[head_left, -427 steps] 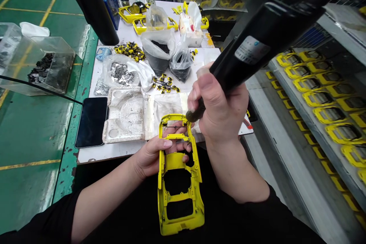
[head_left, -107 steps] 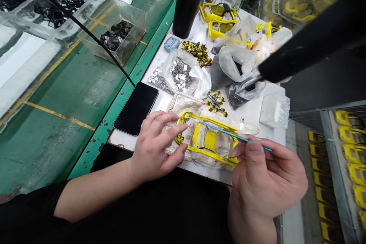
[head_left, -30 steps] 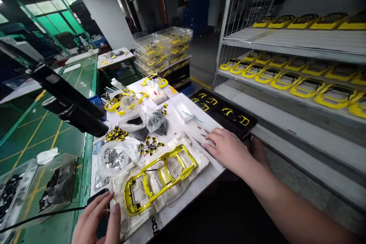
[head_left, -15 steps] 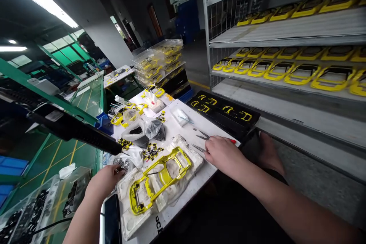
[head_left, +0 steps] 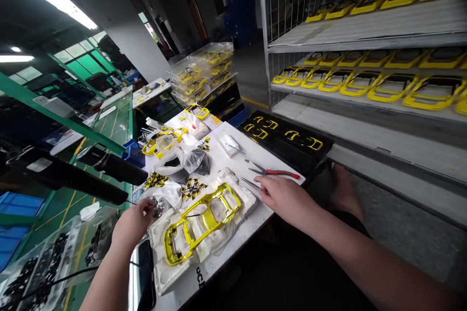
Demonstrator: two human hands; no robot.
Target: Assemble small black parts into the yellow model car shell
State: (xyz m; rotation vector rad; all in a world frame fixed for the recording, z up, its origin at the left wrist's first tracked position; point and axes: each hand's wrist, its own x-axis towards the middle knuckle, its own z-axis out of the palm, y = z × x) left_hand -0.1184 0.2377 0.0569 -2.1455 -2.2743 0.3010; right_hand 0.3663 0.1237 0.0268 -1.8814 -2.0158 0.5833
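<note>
A yellow toy-car body shell point(head_left: 209, 221) lies in a worn white moulded fixture point(head_left: 248, 199) on the white table. My left hand point(head_left: 129, 226) is left of it, its fingers pinched together beside a heap of small metal parts point(head_left: 159, 207); what they hold is too small to make out. At the table's right side my right hand point(head_left: 280, 199) is closed around pointed metal tweezers point(head_left: 251, 183), whose tips stick out to the left. Red-handled pliers point(head_left: 280, 173) lie just beyond that hand.
Two black power screwdrivers point(head_left: 69, 177) hang at left. Plastic bags point(head_left: 195, 160), small yellow-black parts point(head_left: 193, 188) and a phone point(head_left: 146, 272) lie around the fixture. A black tray point(head_left: 270, 141) and a shelf rack point(head_left: 328, 88) with yellow shells stand right.
My right hand has drawn back from the pliers, uncovering their red handles. My left hand has shifted slightly left. A second hanging screwdriver now shows, and the view has turned a little.
</note>
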